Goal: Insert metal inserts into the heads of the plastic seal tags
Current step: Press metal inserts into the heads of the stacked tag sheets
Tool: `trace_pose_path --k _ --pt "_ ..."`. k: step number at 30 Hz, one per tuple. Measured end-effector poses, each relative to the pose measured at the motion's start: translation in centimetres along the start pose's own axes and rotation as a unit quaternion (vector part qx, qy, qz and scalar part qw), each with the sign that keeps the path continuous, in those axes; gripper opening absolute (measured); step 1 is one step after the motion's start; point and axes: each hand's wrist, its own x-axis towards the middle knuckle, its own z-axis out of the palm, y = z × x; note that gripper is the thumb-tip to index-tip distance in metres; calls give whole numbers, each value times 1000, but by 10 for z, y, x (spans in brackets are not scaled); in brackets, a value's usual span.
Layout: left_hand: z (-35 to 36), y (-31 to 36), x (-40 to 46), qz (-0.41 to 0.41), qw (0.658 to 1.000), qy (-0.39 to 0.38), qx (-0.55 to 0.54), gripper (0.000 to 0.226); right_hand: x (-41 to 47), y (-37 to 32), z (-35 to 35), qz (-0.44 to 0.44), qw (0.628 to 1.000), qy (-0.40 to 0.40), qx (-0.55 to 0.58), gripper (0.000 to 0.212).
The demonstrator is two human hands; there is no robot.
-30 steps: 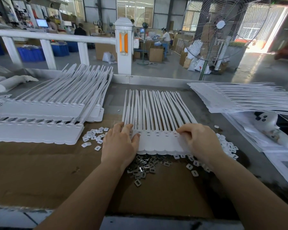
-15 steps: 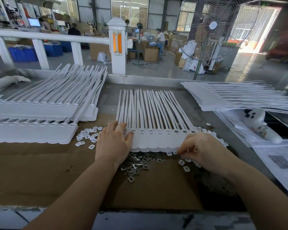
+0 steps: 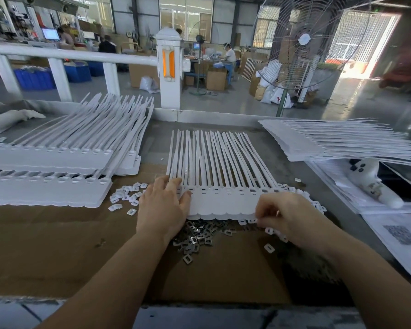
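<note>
I have the sheet of plastic seal tags point(image 3: 220, 203) lying flat on the cardboard point(image 3: 57, 245) that covers the tabletop point(image 3: 223, 129), heads toward me and the long tails fanned away, which I judge puts the row of head slots within easy reach of both hands. My left hand point(image 3: 163, 207) rests on the sheet's left end, fingers straight and spread over the first heads and tail roots; its grip is apart, clamped on nothing, and it seems to serve as a weight that keeps the sheet from sliding. My right hand point(image 3: 287, 217) sits at the sheet's near right corner with its fingers curled inward, fingertips close together at the scalloped edge; whether that grip has pinched a piece or only touches the edge I cannot tell, since the fingers hide it. The metal inserts point(image 3: 196, 236) lie in a loose heap just under the near edge of the sheet, between my two wrists, so the supply is right beside the work. Small white plastic caps point(image 3: 126, 198) are scattered left of the sheet, more of them by the right hand. Other tag sheets are stacked well to the left point(image 3: 48, 176) and to the right point(image 3: 342, 141), apart from the one in hand.
</note>
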Motion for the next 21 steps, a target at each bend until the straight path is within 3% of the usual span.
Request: trace_pose_path --k 4,7,21 --pt "0 1 1 1 1000 0 1 49 13 7 4 46 986 132 88 16" --pt "0 0 0 2 1000 2 2 49 24 14 7 82 977 164 110 9" --pt "1 0 1 -2 1000 3 -1 50 57 22 7 91 987 109 72 10"
